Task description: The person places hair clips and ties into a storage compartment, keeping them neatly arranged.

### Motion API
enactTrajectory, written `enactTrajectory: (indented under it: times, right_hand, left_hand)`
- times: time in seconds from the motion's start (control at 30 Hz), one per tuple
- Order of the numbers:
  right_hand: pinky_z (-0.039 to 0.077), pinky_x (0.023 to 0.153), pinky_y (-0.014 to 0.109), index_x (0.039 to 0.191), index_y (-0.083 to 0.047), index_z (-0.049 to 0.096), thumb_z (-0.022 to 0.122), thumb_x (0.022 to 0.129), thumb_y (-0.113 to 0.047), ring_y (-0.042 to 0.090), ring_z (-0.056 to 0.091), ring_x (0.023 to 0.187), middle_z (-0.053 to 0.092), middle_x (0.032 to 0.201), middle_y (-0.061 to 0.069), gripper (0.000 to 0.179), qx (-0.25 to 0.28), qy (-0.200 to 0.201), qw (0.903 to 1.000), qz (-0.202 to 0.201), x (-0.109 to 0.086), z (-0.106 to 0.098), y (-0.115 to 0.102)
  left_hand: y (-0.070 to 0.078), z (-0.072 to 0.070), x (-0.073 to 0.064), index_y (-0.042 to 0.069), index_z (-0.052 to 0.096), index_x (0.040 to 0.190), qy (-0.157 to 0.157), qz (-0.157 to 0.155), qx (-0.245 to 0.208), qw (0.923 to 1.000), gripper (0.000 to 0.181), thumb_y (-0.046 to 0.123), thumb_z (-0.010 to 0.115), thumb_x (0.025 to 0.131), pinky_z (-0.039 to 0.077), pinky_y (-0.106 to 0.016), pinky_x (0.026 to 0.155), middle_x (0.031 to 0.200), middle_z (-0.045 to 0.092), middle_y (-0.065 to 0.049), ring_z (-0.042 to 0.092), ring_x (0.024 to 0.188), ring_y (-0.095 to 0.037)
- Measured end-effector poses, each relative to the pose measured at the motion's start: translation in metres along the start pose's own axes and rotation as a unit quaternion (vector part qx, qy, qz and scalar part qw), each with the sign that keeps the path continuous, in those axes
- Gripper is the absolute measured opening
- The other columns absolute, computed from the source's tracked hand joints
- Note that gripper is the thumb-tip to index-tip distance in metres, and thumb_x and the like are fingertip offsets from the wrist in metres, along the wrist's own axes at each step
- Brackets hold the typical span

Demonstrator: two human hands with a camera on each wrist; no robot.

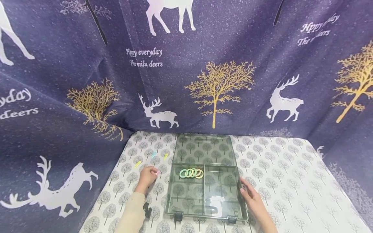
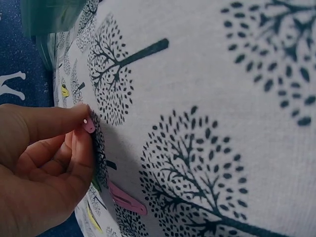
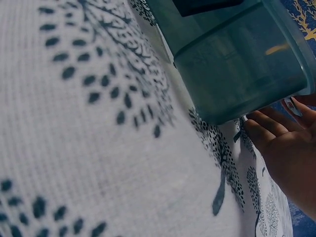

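Note:
My left hand (image 1: pixel 148 177) pinches a small pink hair clip (image 2: pixel 89 126) between thumb and forefinger, low over the patterned cloth. Another pink hair clip (image 2: pixel 127 198) lies on the cloth close by. To the right is a clear grey-green plastic box (image 1: pixel 186 194), its lid (image 1: pixel 204 149) folded back flat. Several pastel rings (image 1: pixel 183 173) overlap in a row in its left compartment. Against the box's right wall rests my right hand (image 1: pixel 253 197), fingers extended. A small shiny thing (image 3: pixel 293 106) shows by its thumb; I cannot tell what it is.
Yellow hair clips (image 1: pixel 138 164) and a light blue clip (image 1: pixel 153 154) lie on the cloth beyond the left hand. Two dark latches (image 1: pixel 178 216) stick out at the box's front edge. A dark blue deer-print curtain (image 1: pixel 180 81) hangs behind the table.

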State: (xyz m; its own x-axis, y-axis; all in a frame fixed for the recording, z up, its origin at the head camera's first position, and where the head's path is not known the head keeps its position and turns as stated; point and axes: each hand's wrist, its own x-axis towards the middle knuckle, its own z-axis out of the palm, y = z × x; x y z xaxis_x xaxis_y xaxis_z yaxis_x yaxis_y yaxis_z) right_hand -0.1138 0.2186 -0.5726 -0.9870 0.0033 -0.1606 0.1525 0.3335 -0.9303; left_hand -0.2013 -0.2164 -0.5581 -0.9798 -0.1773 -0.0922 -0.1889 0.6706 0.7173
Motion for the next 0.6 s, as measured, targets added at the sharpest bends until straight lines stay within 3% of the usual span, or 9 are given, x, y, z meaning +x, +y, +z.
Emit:
enactTrajectory:
  times: [0.23, 0.43, 0.6]
  right_hand:
    - [0.023, 0.112, 0.060, 0.149, -0.014, 0.032, 0.046, 0.099, -0.041, 0.043, 0.018, 0.141, 0.022, 0.155, 0.020, 0.058, 0.015, -0.008, 0.9998, 0.011, 0.000, 0.000, 0.001]
    - [0.025, 0.111, 0.060, 0.149, -0.012, 0.030, 0.046, 0.100, -0.037, 0.043, 0.018, 0.141, 0.021, 0.155, 0.021, 0.057, 0.025, -0.011, 0.9996, 0.007, 0.000, 0.000, 0.001]
    - [0.024, 0.111, 0.061, 0.148, -0.010, 0.031, 0.046, 0.101, -0.033, 0.046, 0.017, 0.140, 0.022, 0.155, 0.023, 0.055, 0.021, -0.007, 0.9997, -0.009, 0.000, 0.000, 0.001]
  left_hand:
    - [0.002, -0.001, 0.002, -0.004, 0.068, 0.090, 0.003, 0.000, -0.005, 1.0000, 0.014, -0.005, 0.066, 0.076, 0.051, -0.029, 0.060, 0.075, 0.059, -0.008, 0.054, 0.070, -0.021]
    - [0.008, -0.001, 0.006, -0.005, 0.068, 0.089, 0.016, 0.001, -0.050, 0.9986, 0.012, -0.001, 0.065, 0.078, 0.050, -0.024, 0.057, 0.074, 0.060, -0.007, 0.054, 0.066, -0.017]
    - [0.022, -0.003, 0.009, -0.005, 0.066, 0.090, 0.030, 0.012, -0.079, 0.9964, 0.012, 0.002, 0.064, 0.081, 0.048, -0.022, 0.055, 0.073, 0.058, -0.006, 0.052, 0.065, -0.016]
